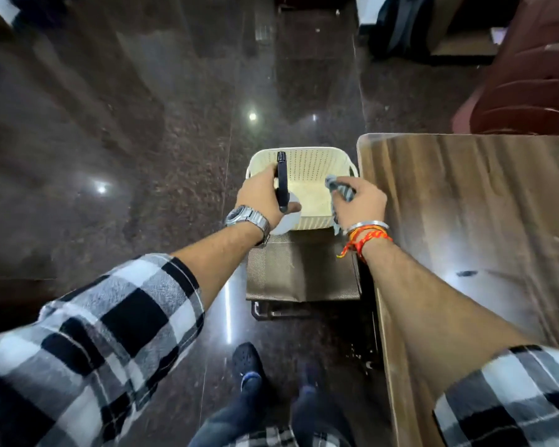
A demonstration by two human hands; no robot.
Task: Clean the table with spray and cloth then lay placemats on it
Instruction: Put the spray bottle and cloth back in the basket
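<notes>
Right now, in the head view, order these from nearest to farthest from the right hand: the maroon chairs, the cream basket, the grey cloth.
1. Grey cloth: gripped in the right hand itself.
2. Cream basket: just left of the hand, below it.
3. Maroon chairs: far off, beyond the table, upper right.

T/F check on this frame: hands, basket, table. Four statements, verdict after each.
1. The left hand grips a spray bottle. True.
2. The right hand holds nothing. False: it grips a grey cloth.
3. The cream basket stands on the wooden table. False: it sits off the table's left edge, on a lower brown woven surface.
4. A wristwatch is on the left wrist. True.
</notes>
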